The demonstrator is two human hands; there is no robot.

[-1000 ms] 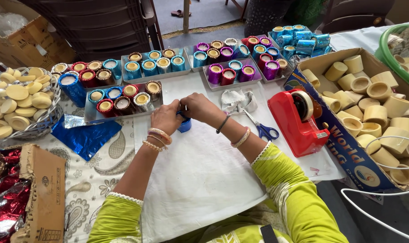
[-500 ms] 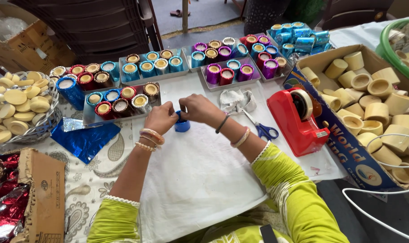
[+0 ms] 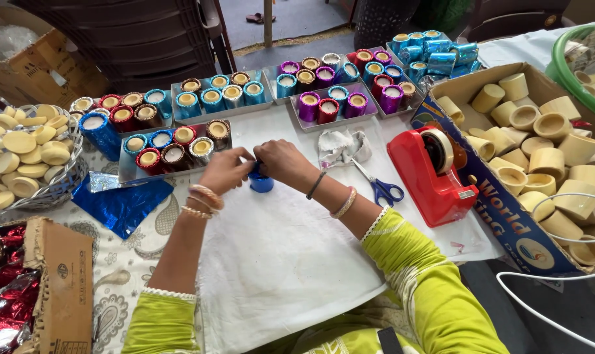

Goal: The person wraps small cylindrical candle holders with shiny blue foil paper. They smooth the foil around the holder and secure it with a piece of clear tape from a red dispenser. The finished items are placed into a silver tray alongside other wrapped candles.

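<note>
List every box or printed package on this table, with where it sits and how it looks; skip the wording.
Cardboard box: right side, open, brown, with a blue printed front panel, full of bare cream cups.
Small cardboard carton: lower left, brown, a round mark on its side.
Big cardboard box: upper left, behind the table, plain brown.
No screens or signs.

Brown cartons point(image 3: 61, 288) point(image 3: 500, 203) — left, right

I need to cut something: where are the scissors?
In the head view, the blue-handled scissors lie on the white cloth, right of the hands, between the crumpled tissue and the red tape dispenser.
</note>
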